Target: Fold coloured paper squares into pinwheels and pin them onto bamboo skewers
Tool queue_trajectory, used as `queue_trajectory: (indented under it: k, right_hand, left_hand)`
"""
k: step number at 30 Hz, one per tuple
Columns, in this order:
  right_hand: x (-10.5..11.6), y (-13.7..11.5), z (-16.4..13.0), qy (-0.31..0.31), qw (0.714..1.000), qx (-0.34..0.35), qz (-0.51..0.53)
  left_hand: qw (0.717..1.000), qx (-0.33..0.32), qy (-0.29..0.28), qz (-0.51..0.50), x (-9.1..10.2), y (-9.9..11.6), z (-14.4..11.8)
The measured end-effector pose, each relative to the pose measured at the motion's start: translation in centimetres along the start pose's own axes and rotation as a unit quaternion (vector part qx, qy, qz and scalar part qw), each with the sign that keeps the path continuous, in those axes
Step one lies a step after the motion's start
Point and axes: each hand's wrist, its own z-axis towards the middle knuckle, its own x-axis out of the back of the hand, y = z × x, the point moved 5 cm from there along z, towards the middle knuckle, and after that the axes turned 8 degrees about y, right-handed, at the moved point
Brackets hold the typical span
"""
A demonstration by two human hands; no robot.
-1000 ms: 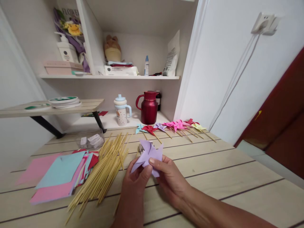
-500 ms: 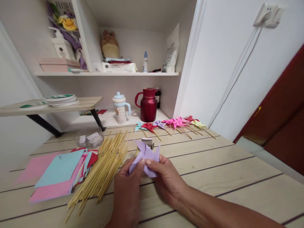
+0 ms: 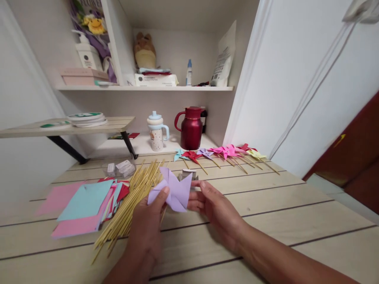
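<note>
A folded lilac paper pinwheel is pinched between the thumb and fingers of my left hand, above the table. My right hand is beside the pinwheel's right edge, its thumb raised and its fingers apart. Some of its fingertips are close to or behind the paper; whether they touch it I cannot tell. Just behind the pinwheel stands a small open box, partly hidden. Thin wooden sticks lie in a loose pile to the left of my left hand.
Coloured paper sheets lie at the left, near a clear container. Finished pinwheels on sticks line the table's back. Behind them are a red jug, a cup and a shelf. A raised stand is at left.
My right hand has let go of the pinwheel's middle and moved to the right, its fingers spreading. The left hand has moved left with the pinwheel. The camera view has shifted slightly.
</note>
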Motion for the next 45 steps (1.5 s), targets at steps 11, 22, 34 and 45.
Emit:
queue_trajectory:
  k: [11,22,34,45]
  right_hand:
    - [0.6,-2.9,-0.3,-0.043,0.878,0.351,-0.324]
    - [-0.7,-4.2,-1.9,-0.095,0.783,0.456,-0.413]
    - [-0.7,-4.0,-1.5,-0.107,0.850,0.372,-0.358]
    - [-0.5,-2.5,-1.1,-0.069,0.941,0.221,-0.247]
  left_hand:
    - [0.997,0.070,-0.005,-0.046,0.0,-0.3,0.4]
    - [0.996,0.067,-0.056,-0.034,-0.5,-0.7,-0.1]
    - [0.997,0.034,-0.067,-0.016,-0.5,-0.5,-0.3]
    - [0.996,0.000,-0.079,0.029,-0.1,-1.0,-0.1]
